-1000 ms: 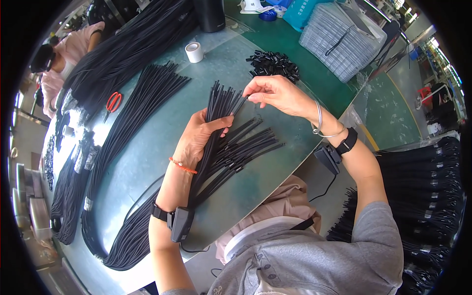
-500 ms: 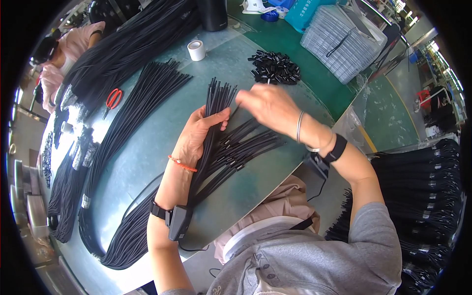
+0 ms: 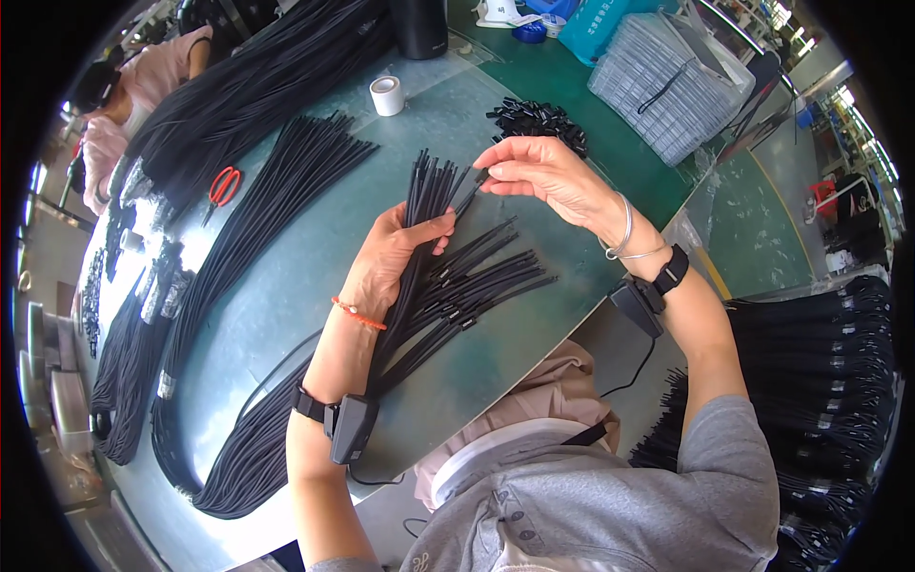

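Observation:
My left hand [image 3: 398, 250] is closed around a bundle of thin black cables [image 3: 429, 186], its thumb across them and their ends pointing up and away. To its right, my right hand [image 3: 553, 181] pinches a small black sleeve [image 3: 482, 175] between thumb and fingertips. That sleeve is at the tip of one cable [image 3: 467, 202] leaning out from the bundle; how far it sits over the tip I cannot tell. More cables [image 3: 496, 276] lie fanned on the table under and beside the bundle, some with small sleeves on them. Behind my right hand lies a pile of black sleeves [image 3: 538, 122].
Long black cable bundles [image 3: 257, 205] cover the table's left side, with red-handled scissors [image 3: 224, 187] among them. A white tape roll [image 3: 386, 96] and a black bottle [image 3: 419, 29] stand farther back. Clear plastic trays [image 3: 662, 86] are back right. A person [image 3: 143, 95] sits at far left.
My right hand, blurred before, has drawn slightly to the right and now shows the sleeve at its fingertips. My left hand still grips the bundle. The whole view has shifted slightly.

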{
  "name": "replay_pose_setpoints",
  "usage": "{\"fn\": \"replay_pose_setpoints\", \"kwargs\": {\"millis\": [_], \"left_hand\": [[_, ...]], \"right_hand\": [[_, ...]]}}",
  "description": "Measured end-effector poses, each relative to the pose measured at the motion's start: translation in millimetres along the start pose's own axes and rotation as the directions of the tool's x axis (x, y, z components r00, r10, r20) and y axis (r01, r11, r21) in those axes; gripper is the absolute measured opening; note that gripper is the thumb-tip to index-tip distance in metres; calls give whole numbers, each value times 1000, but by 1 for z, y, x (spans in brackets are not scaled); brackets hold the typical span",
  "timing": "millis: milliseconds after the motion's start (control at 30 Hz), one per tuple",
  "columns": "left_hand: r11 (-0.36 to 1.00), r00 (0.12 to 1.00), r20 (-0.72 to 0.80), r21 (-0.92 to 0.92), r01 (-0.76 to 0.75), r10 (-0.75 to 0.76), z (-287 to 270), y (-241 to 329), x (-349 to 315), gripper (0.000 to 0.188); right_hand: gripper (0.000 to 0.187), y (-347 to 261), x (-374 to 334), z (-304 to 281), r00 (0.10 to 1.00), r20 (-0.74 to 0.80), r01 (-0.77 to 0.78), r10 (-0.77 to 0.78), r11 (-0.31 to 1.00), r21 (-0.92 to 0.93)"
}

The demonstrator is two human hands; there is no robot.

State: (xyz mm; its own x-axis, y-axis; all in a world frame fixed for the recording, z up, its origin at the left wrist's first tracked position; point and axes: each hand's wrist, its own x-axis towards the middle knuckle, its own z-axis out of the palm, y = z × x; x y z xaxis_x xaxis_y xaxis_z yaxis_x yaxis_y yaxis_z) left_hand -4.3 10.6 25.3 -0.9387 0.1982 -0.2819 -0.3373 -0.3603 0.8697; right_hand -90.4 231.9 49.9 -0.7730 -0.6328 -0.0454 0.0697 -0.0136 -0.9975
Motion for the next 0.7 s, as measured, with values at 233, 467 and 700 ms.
{"fn": "replay_pose_setpoints", "kwargs": {"millis": [233, 467, 700], "left_hand": [[1000, 1000, -12, -12, -20, 20, 0, 0, -1, 20], [1000, 999, -37, 18, -15, 16, 1, 1, -1, 21], [1000, 1000, -5, -30, 8, -8, 0, 1, -1, 20]], "right_hand": [[20, -2, 0, -8, 1000, -11, -9, 9, 997, 78], [19, -10, 4, -5, 996, 93, 1, -2, 1000, 12], [15, -13, 11, -7, 954, 279, -67, 113, 983, -171]]}}
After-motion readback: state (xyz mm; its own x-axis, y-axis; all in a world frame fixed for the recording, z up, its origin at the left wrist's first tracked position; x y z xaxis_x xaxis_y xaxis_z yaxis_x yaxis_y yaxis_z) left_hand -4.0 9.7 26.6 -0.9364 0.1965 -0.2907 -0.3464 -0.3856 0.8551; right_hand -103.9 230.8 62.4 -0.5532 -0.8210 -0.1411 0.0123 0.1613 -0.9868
